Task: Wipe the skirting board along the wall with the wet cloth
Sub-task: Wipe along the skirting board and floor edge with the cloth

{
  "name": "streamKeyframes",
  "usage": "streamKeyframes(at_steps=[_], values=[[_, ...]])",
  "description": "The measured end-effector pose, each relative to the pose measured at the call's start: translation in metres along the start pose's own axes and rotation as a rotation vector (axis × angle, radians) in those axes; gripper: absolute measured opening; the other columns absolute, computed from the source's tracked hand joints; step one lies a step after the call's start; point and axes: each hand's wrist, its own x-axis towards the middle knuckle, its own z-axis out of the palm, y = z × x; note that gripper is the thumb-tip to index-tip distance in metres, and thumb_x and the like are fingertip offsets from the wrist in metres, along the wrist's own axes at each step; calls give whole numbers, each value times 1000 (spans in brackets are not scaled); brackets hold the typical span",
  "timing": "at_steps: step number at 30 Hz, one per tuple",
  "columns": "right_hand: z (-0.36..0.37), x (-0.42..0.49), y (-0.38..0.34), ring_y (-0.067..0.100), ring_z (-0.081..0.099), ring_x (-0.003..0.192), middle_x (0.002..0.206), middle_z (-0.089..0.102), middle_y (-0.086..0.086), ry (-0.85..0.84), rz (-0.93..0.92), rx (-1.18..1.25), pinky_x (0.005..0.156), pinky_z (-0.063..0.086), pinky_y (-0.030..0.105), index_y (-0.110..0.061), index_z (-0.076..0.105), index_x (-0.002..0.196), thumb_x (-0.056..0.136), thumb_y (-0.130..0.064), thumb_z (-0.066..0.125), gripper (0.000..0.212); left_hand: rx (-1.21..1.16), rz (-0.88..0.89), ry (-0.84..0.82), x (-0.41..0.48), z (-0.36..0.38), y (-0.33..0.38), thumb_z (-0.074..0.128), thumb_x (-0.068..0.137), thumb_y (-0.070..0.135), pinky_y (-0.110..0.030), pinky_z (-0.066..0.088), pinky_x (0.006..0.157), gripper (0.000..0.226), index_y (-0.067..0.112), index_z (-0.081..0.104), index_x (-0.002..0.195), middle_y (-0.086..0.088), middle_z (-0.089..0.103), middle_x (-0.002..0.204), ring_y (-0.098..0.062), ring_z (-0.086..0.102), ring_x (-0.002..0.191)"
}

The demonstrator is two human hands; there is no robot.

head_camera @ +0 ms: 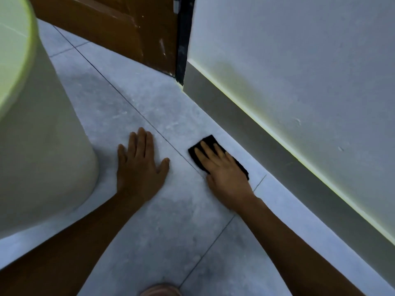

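right hand (224, 169) flat, fingers spread, pressing cloth (210, 144) on floor, frame centre | left hand (141, 161) flat, empty | skirting (267, 150) right, cloth not touching | wiping seemingly not begun

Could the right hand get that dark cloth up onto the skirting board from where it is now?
Probably yes. The right hand lies flat on the cloth on the floor, and only bare tile separates it from the skirting board.

A dark cloth (208, 144) lies flat on the floor at mid-frame — near the grey skirting board (267, 144), which runs diagonally from upper centre to lower right.
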Motion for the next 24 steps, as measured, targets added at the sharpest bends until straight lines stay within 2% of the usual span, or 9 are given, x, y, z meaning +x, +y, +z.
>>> streamKeyframes(at_steps=[3,5,9,11,14,16,19,21,24], values=[[1,-22,22,21,5,148,160,12,-2,55,179,22,119,13,37,-27,19,152,83,-22,17,68,-39,133,-2,-11,2,21,18,87,48,-52,11,113,74,4,19,146,-17,16,155,-33,14,142],[0,-28,18,23,4,148,160,10,0,68,236,44,119,14,41,-25,17,152,86,-18,26,67,-55,231,-20,-18,4,40,19,89,47,-50,11,113,71,5,20,147,-16,17,155,-32,15,142],[13,-82,14,19,12,142,154,11,-7,9,41,-24,114,20,41,-25,20,150,76,-11,53,83,-58,316,-34,-23,7,59,20,92,42,-50,15,112,66,3,25,145,-17,24,153,-32,21,141],[9,-118,37,15,13,140,153,10,-9,-37,54,-48,113,25,40,-28,21,150,71,-11,63,91,-30,392,-36,-27,9,65,22,92,40,-50,17,110,64,2,29,143,-18,28,151,-34,26,139],[-2,-132,69,14,7,142,154,6,-9,12,218,-38,115,26,39,-29,11,149,77,-4,48,85,-4,490,-63,-34,15,73,22,93,40,-49,18,111,63,2,31,143,-17,28,151,-32,27,139],[0,-131,65,20,8,145,157,10,-4,53,303,-44,115,24,39,-27,12,150,79,-3,43,82,-6,515,-80,-41,20,82,23,93,40,-50,21,111,63,2,31,143,-16,28,151,-31,26,139],[16,-153,40,24,18,142,155,19,-3,10,187,-72,110,27,45,-26,19,150,70,-10,49,88,-2,561,-98,-51,22,96,25,93,40,-51,25,111,63,2,32,142,-16,28,151,-32,26,139],[21,-180,40,24,19,141,155,20,-3,-78,70,-78,109,27,46,-31,13,151,65,-12,52,96,1,597,-98,-55,23,101,25,93,40,-50,22,111,62,2,30,143,-16,27,152,-31,24,140],[11,-190,73,23,10,146,157,6,-5,-81,111,-60,115,26,44,-32,5,150,72,-8,54,95,17,631,-105,-59,24,107,23,94,41,-46,17,113,63,4,27,145,-15,23,153,-29,20,141]])
